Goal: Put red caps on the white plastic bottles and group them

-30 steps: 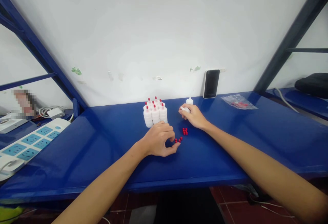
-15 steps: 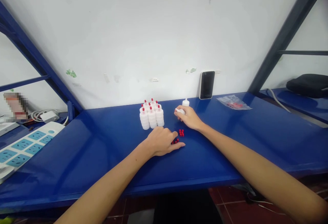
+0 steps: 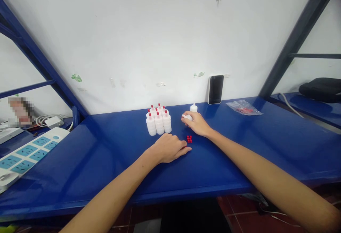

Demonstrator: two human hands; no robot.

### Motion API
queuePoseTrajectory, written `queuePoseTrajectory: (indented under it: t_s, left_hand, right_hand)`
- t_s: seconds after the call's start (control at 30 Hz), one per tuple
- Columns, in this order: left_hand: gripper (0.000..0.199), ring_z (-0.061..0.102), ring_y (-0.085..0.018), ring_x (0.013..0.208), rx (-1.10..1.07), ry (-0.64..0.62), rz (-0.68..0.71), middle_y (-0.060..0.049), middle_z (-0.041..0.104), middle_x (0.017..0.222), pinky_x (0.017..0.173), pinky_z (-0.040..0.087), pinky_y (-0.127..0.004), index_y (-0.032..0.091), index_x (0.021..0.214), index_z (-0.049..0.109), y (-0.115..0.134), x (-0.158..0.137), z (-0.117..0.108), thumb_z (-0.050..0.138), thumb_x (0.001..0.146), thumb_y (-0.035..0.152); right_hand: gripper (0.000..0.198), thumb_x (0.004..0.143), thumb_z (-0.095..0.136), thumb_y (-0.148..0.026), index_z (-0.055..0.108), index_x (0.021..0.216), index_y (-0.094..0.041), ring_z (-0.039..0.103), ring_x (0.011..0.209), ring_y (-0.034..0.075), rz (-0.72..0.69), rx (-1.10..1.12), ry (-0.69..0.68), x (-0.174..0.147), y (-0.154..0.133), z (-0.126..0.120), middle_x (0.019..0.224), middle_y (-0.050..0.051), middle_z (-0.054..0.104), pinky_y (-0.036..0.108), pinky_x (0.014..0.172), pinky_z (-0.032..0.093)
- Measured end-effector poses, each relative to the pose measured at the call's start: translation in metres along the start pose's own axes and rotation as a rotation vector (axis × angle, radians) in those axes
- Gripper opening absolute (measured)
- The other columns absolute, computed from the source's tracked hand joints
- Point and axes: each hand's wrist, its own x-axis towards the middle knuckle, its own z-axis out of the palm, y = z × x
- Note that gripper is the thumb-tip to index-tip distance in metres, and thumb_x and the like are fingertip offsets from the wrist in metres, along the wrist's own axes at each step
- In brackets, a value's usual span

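Note:
My right hand [image 3: 197, 122] is closed round a small white squeeze bottle [image 3: 188, 117], tilted with its uncapped nozzle to the left. Just behind that hand stands another white bottle [image 3: 194, 108], upright and without a red cap. My left hand [image 3: 172, 148] rests low over the table, fingers curled and thumb close to the index finger; whatever lies between them is hidden. Right by its fingertips sits a small cluster of red caps [image 3: 189, 139]. Beyond the left hand stands a tight group of white bottles [image 3: 159, 123] topped with red caps.
A phone-like device [image 3: 215, 89] leans against the wall at the back. To its right lies a clear plastic bag [image 3: 244, 108] with red pieces. A white power strip [image 3: 33, 152] lies at the left on the blue table [image 3: 106, 147].
My left thumb and fingers have drawn closer together, and the red caps seen between them are now hidden. The right hand keeps its hold on the bottle. The view has shifted slightly.

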Motion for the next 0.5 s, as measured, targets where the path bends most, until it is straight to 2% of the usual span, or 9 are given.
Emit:
queuePoseTrajectory:
  t_s: [0.13, 0.27, 0.4, 0.5]
  left_hand:
    - [0.046, 0.058, -0.016, 0.051, -0.038, 0.002, 0.017, -0.003, 0.061, 0.059, 0.051, 0.032, -0.025, 0.016, 0.074, 0.061, -0.001, -0.001, 0.001, 0.035, 0.101, 0.043]
    - [0.044, 0.050, -0.011, 0.050, -0.222, 0.080, 0.021, 0.001, 0.055, 0.057, 0.053, 0.030, -0.025, 0.016, 0.069, 0.055, -0.008, -0.010, 0.003, 0.036, 0.102, 0.039]
    - [0.045, 0.041, -0.010, 0.053, -0.445, 0.327, -0.076, 0.003, 0.044, 0.057, 0.054, 0.031, -0.024, 0.017, 0.061, 0.042, -0.019, -0.023, -0.002, 0.034, 0.102, 0.033]
    - [0.043, 0.042, -0.012, 0.060, -0.367, 0.568, -0.095, 0.002, 0.045, 0.059, 0.062, 0.035, -0.026, 0.017, 0.060, 0.041, -0.028, -0.029, -0.007, 0.036, 0.101, 0.029]
  right_hand:
    - [0.018, 0.085, 0.054, -0.035, 0.061, 0.080, -0.019, 0.055, 0.059, 0.014, -0.015, -0.027, 0.001, -0.001, -0.001, -0.001, 0.063, -0.002, 0.060, 0.025, 0.059, 0.040]
    - [0.018, 0.088, 0.052, -0.032, 0.063, 0.095, -0.021, 0.053, 0.059, 0.014, -0.102, -0.128, -0.016, -0.006, -0.012, -0.007, 0.071, -0.002, 0.062, 0.026, 0.060, 0.038]
    - [0.011, 0.086, 0.052, -0.027, 0.060, 0.084, -0.020, 0.054, 0.070, 0.016, -0.266, -0.237, -0.051, -0.014, -0.038, -0.008, 0.080, 0.000, 0.062, 0.026, 0.066, 0.037]
    - [0.008, 0.084, 0.051, -0.024, 0.057, 0.082, -0.019, 0.052, 0.071, 0.016, -0.369, -0.261, -0.100, -0.022, -0.057, -0.003, 0.081, 0.001, 0.059, 0.027, 0.066, 0.035]
